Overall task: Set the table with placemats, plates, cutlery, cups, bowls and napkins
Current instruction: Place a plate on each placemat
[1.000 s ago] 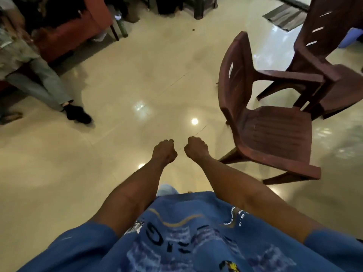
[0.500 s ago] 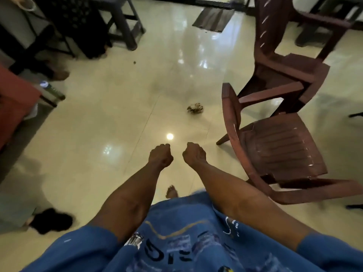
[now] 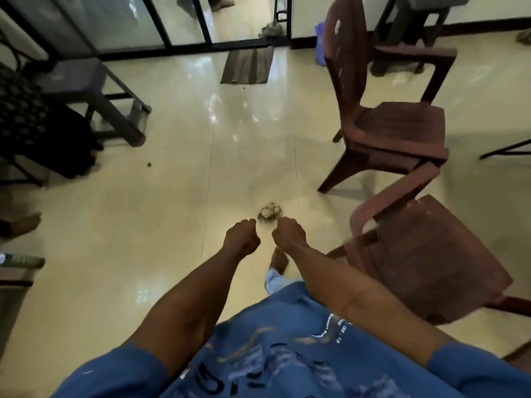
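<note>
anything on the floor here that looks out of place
Yes: a small crumpled scrap lies on the shiny floor just ahead of both fists, looking like litter. A darker speck sits further left. No tableware shows.

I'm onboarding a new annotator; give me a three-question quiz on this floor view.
1. True or false: the left hand holds a plate.
2. What lies on the floor just beyond the fists? A) crumpled scrap B) spoon C) cup
3. Fill in: the nearest chair stands on the person's ____ side.

Key: 1 false, both the left and the right hand are empty fists; 2 A, the crumpled scrap; 3 right.
</note>
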Available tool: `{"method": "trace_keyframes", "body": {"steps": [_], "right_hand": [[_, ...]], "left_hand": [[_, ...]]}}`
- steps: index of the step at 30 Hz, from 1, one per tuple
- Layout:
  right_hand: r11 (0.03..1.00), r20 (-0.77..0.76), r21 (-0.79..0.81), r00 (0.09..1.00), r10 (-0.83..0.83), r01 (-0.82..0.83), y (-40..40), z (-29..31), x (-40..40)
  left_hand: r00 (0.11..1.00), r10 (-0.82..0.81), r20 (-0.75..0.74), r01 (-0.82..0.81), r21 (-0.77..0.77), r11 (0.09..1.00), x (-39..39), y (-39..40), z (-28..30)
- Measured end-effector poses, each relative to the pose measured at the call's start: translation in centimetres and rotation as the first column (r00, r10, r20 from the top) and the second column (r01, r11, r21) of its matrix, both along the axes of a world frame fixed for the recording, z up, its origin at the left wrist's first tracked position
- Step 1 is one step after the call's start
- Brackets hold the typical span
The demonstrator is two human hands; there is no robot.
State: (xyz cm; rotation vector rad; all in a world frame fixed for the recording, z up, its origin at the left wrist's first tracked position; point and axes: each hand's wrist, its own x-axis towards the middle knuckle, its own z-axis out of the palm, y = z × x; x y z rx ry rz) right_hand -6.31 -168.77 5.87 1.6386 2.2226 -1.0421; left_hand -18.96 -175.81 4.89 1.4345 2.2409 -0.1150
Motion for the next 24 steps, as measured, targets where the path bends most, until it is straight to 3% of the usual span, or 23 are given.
{"method": "trace_keyframes", "body": {"steps": [8, 19, 24], "right_hand": [[0.996, -0.011, 0.082, 1.000, -0.019, 0.020, 18.2, 4.0, -10.2], [0.966, 0.025, 0.093, 0.969, -0.245, 0.242, 40.9, 1.5, -20.7], [0.927, 0.016, 0.081, 0.930, -0.368, 0.366, 53.0, 3.0, -27.4]], "left_hand": [[1.000, 0.012, 0.013, -0.012, 0.037, 0.999, -11.1, 17.8, 2.2], [0.963, -0.265, 0.058, 0.265, 0.002, 0.964, -20.4, 44.6, 0.3], [0.916, -0.401, -0.021, 0.401, -0.022, 0.916, -28.7, 59.6, 2.3]]}}
